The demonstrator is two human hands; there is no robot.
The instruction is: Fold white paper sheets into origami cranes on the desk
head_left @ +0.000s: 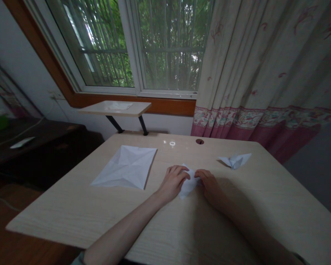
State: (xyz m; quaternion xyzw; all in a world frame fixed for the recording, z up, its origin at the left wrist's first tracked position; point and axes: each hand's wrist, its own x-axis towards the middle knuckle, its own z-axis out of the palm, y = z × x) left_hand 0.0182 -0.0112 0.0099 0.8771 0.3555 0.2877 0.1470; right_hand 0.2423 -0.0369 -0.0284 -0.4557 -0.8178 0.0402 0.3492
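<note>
A small piece of folded white paper lies on the table in front of me, partly hidden by my fingers. My left hand grips its left side, thumb and fingers bent over the paper. On the right edge, the curled fingers of my right hand hold the paper from the other side. Farther right rests a folded paper crane with its wings spread. To the left of my hands lies a larger white sheet, opened out and marked with crease lines.
The pale wooden table has a round cable hole near its back edge. A small raised shelf on black legs stands at the back left with papers on it. Behind are a window and a long curtain.
</note>
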